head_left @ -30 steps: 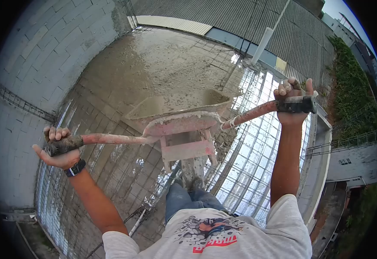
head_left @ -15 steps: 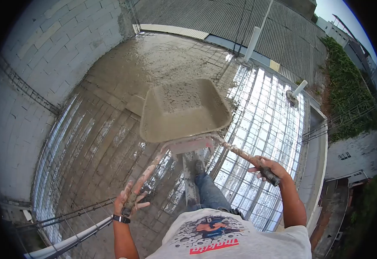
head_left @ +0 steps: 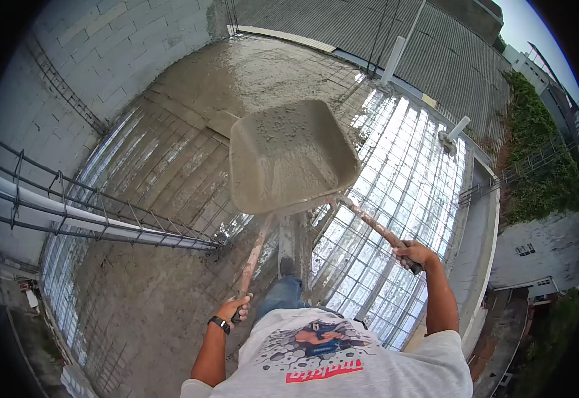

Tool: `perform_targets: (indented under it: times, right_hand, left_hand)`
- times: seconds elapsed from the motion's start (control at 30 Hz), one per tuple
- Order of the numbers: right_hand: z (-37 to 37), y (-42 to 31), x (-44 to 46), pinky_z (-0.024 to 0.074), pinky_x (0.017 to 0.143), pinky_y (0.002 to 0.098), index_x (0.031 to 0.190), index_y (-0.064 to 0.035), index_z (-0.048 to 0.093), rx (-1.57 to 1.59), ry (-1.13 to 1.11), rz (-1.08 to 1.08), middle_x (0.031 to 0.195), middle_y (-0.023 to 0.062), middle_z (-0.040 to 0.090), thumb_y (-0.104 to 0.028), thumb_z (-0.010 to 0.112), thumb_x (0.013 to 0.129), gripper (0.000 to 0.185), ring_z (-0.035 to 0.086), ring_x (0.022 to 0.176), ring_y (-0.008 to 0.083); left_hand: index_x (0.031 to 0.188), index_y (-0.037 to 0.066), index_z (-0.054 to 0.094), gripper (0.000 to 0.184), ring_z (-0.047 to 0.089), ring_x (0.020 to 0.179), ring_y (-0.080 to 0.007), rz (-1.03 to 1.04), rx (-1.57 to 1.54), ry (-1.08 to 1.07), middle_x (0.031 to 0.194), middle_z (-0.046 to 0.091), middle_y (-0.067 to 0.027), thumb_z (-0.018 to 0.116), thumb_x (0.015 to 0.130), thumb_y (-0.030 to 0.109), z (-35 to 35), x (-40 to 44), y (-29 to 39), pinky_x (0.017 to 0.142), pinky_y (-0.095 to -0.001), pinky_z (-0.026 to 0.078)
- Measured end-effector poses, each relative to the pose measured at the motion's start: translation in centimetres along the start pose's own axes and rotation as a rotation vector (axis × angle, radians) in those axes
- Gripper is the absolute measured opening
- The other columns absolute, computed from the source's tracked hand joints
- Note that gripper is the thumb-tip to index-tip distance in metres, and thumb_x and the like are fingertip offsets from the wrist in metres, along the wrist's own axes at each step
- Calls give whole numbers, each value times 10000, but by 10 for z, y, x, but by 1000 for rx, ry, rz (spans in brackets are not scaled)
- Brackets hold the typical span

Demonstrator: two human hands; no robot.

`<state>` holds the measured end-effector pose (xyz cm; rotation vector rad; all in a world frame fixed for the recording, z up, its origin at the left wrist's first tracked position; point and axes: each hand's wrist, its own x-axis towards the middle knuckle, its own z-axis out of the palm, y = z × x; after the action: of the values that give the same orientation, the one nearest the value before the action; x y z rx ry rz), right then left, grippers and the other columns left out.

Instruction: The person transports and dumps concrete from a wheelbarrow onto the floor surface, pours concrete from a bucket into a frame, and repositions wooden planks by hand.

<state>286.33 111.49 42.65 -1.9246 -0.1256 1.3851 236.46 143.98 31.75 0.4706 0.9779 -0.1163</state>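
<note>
In the head view a cement-coated wheelbarrow (head_left: 296, 169) stands in front of me, its tray smeared with wet concrete and showing its inside. My left hand (head_left: 233, 308), with a dark watch at the wrist, is wrapped round the black grip of the left handle (head_left: 256, 255). Around the grip of the right handle (head_left: 372, 220) my right hand (head_left: 414, 255) is closed. Under the tray a narrow plank (head_left: 294, 242) runs back towards my legs. The wheel is hidden beneath the tray.
Wet concrete (head_left: 269, 66) covers the far slab. Bare rebar mesh (head_left: 395, 172) lies on the right. A rebar column cage with a white pipe (head_left: 104, 222) juts in from the left, near a block wall (head_left: 123, 53). Another white pipe (head_left: 393, 61) stands at the far edge.
My left hand has gone from loosely spread fingers to closed round its grip. My right hand has tightened too. The wheelbarrow sits slightly higher in view, and the rebar cage shows more on the left.
</note>
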Motion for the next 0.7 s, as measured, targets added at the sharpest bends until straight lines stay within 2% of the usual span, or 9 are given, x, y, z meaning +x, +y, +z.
perform_targets:
  times: [0.17,0.2,0.3,0.37,0.47,0.7]
  right_hand:
    - [32,77,-77,440,423,255,929,-54,520,-78,68,28,682,8,513,-254,674,837,269,502,498,91]
    - [36,97,-93,440,419,268,936,-52,521,-109,44,11,671,12,514,-324,662,844,319,498,484,100]
    - [58,151,-149,440,417,283,937,-50,526,-165,143,144,662,18,516,-400,633,856,375,496,475,112]
    - [75,201,-180,432,420,292,948,-49,549,-197,174,158,652,26,513,-508,567,869,466,492,469,121]
    - [108,288,-226,425,416,290,950,-42,558,-135,181,186,645,36,512,-535,545,872,499,494,464,126]
    - [229,482,-327,437,401,308,964,-54,536,35,215,234,644,50,508,-577,557,843,537,510,471,144]
  left_hand:
    - [1066,71,574,287,444,501,-38,10,21,-7,673,492,56,689,847,217,-24,-50,-102,432,-210,369]
    - [1083,72,567,295,442,500,-36,-13,43,11,670,488,59,681,853,217,-29,-67,-123,431,-208,363]
    - [1114,74,557,309,434,496,-30,-27,108,22,664,479,64,666,863,217,-33,-104,-165,428,-204,351]
    - [1107,75,561,306,427,492,-30,-23,151,30,664,478,64,670,858,216,-46,-135,-193,428,-205,348]
    - [1013,95,598,231,447,485,-45,-26,217,51,661,501,52,687,845,227,-67,-177,-234,407,-217,357]
    - [983,98,581,254,470,476,-49,-13,397,59,657,509,41,711,822,246,-152,-260,-328,395,-226,372]
